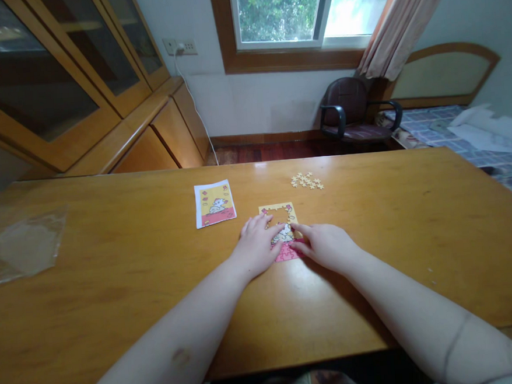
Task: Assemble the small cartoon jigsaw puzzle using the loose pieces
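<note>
While the table (132, 241) spreads across my remote view, I have the left hand (256, 244) at nine o'clock and the right hand (327, 245) at three on the puzzle (284, 235), both open, thumb and finger apart; what sits beneath the fingertips I can't tell. I judge it light, thin, easily unseated, best held by its outer edges. From it, the picture card (216, 204) lies at ten o'clock, loose pieces (311, 184) at one.

Fingers (303, 229) partly hide the puzzle (282, 236), and the bed (443, 138) is cropped.
</note>
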Demonstrator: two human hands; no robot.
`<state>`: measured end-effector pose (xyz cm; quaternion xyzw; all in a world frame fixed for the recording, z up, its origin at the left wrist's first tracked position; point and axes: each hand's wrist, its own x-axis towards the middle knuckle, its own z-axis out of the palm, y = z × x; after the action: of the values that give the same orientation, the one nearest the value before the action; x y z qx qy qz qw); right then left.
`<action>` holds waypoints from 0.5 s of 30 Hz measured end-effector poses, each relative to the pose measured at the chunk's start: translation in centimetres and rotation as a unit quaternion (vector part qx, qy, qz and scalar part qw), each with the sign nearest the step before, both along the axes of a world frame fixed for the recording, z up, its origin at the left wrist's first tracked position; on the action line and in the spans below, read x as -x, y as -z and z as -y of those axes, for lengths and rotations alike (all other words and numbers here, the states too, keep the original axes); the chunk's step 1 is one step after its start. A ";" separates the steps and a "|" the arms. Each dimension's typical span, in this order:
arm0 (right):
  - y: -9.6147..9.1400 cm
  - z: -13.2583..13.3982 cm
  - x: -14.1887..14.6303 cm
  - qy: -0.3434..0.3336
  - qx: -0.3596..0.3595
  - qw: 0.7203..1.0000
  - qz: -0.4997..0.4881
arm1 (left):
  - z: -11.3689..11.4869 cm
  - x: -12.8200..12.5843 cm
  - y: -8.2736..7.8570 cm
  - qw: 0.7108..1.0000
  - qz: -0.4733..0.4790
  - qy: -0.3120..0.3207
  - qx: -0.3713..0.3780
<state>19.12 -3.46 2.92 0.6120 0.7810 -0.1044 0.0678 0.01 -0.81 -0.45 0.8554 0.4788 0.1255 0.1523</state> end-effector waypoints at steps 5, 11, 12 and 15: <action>0.3 0.0 -0.1 -0.003 -0.010 1.000 -0.009 | 0.0 -0.1 0.0 1.000 -0.010 0.003 0.000; 0.5 -0.2 -0.1 -0.001 -0.010 1.000 -0.024 | 0.0 -0.2 -0.4 0.999 -0.034 0.003 0.008; 0.5 -0.2 -0.1 0.000 -0.008 1.000 -0.025 | 0.0 -0.2 -0.4 0.999 -0.038 0.003 0.009; 0.4 -0.3 -0.1 0.000 0.002 1.000 -0.027 | 0.1 -0.2 -0.4 0.999 -0.048 0.000 0.004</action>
<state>19.19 -3.19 2.51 0.6086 0.7825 -0.1225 0.0474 0.25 -0.89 -0.02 0.8597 0.4865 0.0824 0.1322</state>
